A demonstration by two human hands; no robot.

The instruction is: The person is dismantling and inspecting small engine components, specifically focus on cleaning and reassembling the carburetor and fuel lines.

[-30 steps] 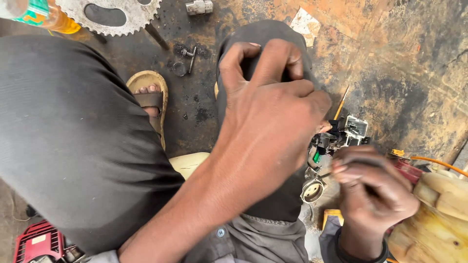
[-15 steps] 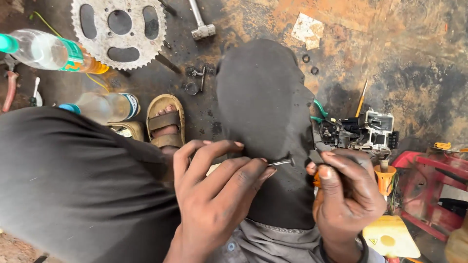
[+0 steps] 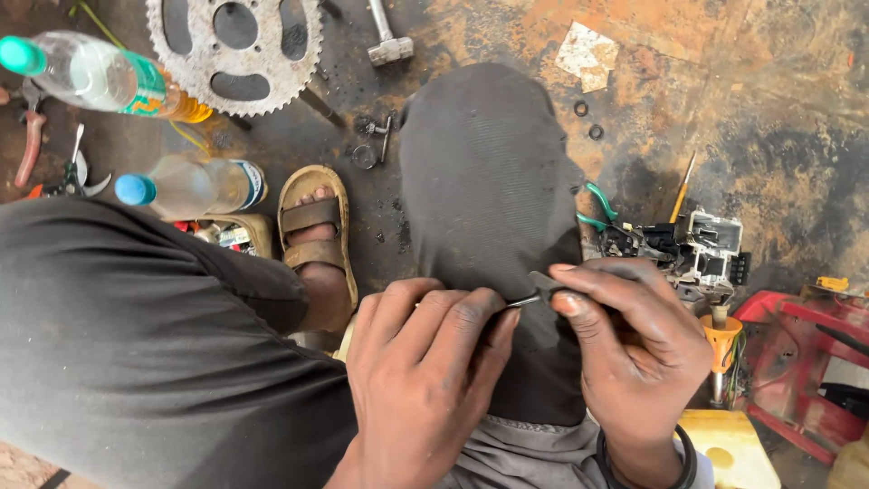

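We hold a small metal part (image 3: 534,292) between both hands over our dark-trousered knee (image 3: 489,190). Left hand (image 3: 425,380) pinches one end with its fingers (image 3: 493,326), right hand (image 3: 634,353) closes on the other. Just right of the knee sits a grey and black mechanical assembly (image 3: 697,249) on the stained floor (image 3: 769,109). Our sandal (image 3: 312,222) is left of the knee. Beyond it lie a sprocket (image 3: 237,50), two plastic bottles (image 3: 100,77), a hammer (image 3: 389,36). Red plastic stool (image 3: 806,353) at the right edge.
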